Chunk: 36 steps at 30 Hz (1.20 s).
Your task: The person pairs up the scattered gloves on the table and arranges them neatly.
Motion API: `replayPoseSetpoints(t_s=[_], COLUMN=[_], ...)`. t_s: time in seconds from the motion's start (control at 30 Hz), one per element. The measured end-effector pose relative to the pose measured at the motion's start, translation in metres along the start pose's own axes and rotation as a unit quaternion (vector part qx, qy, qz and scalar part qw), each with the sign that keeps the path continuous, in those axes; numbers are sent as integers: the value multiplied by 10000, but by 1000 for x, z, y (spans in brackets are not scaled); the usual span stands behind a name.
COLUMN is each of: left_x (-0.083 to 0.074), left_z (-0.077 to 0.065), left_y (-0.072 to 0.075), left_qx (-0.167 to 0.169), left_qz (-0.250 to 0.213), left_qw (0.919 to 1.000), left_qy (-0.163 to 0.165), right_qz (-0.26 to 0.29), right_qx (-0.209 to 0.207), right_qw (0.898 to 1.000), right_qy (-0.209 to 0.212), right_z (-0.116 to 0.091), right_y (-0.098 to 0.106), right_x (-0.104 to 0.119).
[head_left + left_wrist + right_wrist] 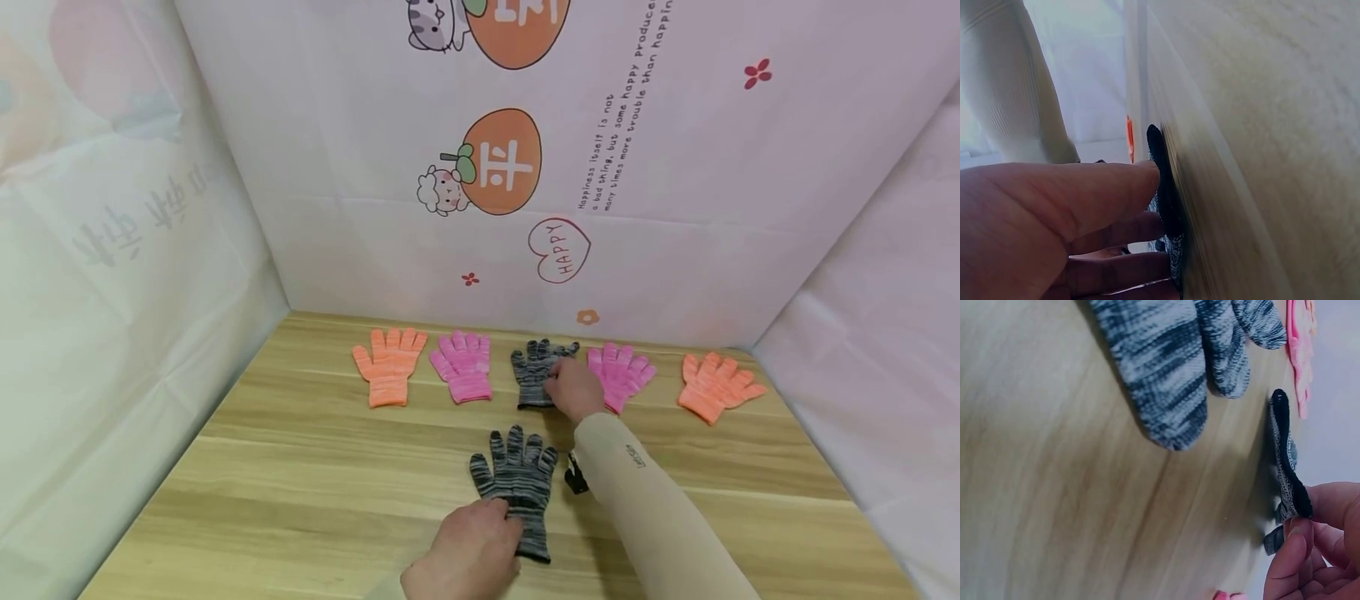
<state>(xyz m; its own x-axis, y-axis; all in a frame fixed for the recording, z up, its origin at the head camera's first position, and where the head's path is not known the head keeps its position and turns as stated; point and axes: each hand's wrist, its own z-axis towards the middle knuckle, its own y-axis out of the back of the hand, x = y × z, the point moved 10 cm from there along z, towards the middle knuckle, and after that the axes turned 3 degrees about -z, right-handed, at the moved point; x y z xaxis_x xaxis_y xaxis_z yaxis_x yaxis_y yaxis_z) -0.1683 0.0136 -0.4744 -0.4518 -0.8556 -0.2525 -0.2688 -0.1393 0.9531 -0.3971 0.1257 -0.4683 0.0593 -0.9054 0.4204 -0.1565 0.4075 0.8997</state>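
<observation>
Two grey-and-black striped knit gloves lie on the wooden table, one behind the other. On the near glove [525,475] rests my left hand [472,542], its fingertips on the lower left part above the dark cuff. The left wrist view has the thumb [1116,184] right at the black cuff edge [1163,175], with the other fingers extended to the knit. Farther back, my right hand [576,390] is at the right side of the far glove [534,375]. Thumb and forefinger pinch its black cuff [1291,481] in the right wrist view, and the cuff gapes slightly.
Pink gloves [462,367] [621,373] flank the far grey glove, and orange gloves [390,367] [717,387] lie at the row's ends. A printed white cloth wall [360,208] rises behind the table [300,483]. White sheets hang at both sides.
</observation>
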Motion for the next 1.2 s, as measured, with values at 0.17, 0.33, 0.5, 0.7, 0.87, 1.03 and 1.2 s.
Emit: replayPoseSetpoints(t_s=[0.17, 0.33, 0.5, 0.7, 0.87, 1.03, 1.2], left_x=[-1, -1, 0, -1, -3, -5, -6], left_z=[-1, -3, -3, -4, -4, -2, -1], left_y=[3, 5, 4, 7, 8, 8, 9], left_qx=[-99, -165, -128, -292, -364, -364, -465], left_qz=[179, 394, 424, 517, 603, 656, 796], left_qw=[9997, 9990, 9989, 9978, 9968, 9963, 9950], left_qy=[-105, -147, -166, -307, -381, -419, -373], right_qz=[21, 59, 159, 78, 49, 129, 166], right_qx=[-122, -228, -269, -376, -424, -458, -510], right_qw=[9996, 9991, 9986, 9977, 9975, 9969, 9964], right_qy=[243, 345, 420, 566, 570, 627, 650], right_z=[-3, -7, -16, -24, -28, -32, -35], right_y=[7, 14, 22, 29, 32, 36, 40], right_x=[6, 10, 16, 22, 23, 26, 27])
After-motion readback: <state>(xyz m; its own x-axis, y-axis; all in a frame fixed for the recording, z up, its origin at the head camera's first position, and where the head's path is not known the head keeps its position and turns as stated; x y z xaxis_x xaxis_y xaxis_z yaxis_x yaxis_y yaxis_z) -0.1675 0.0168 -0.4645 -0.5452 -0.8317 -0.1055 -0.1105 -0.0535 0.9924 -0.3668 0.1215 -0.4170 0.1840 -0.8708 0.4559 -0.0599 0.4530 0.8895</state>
